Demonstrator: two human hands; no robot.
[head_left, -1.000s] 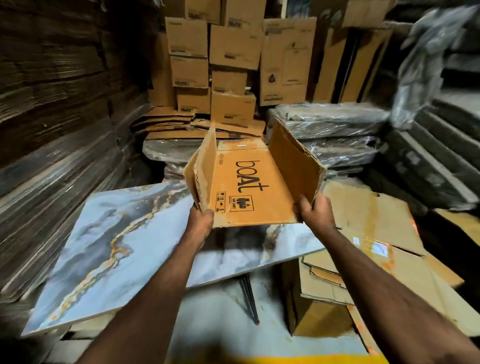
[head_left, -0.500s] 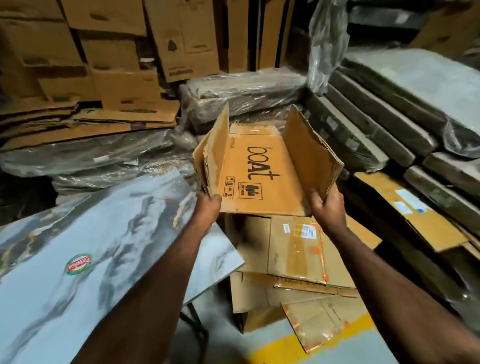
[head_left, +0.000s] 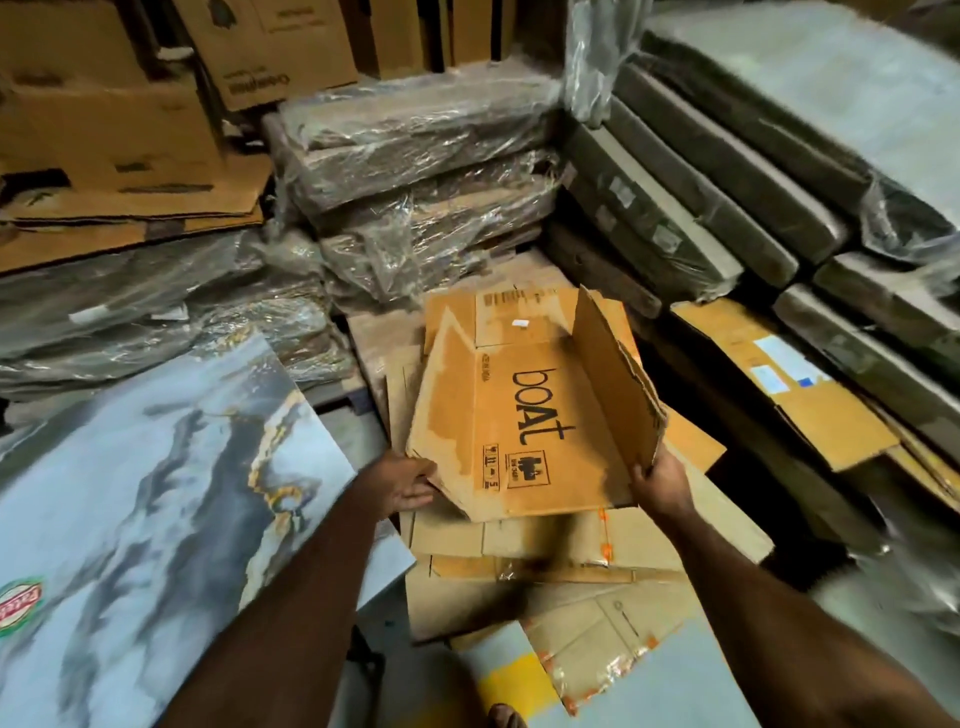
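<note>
A flattened brown carton printed "boAt" (head_left: 540, 415) is low over a pile of flattened cartons (head_left: 597, 551) on the floor. Its right flap stands up and its left flap slopes outward. My left hand (head_left: 408, 483) holds the near left corner, fingers under the flap. My right hand (head_left: 657, 480) grips the near end of the upright right flap.
A marble-patterned slab (head_left: 156, 493) with a round sticker lies at the left. Plastic-wrapped bundles (head_left: 426, 197) are stacked behind and to the right. Brown boxes (head_left: 104, 119) stand at the back left. A labelled flat carton (head_left: 779, 384) lies at the right. The floor has a yellow stripe (head_left: 511, 686).
The view has swung right, away from the slab. Both hands have lowered the carton toward the pile of flat cartons, and its left flap has opened outward.
</note>
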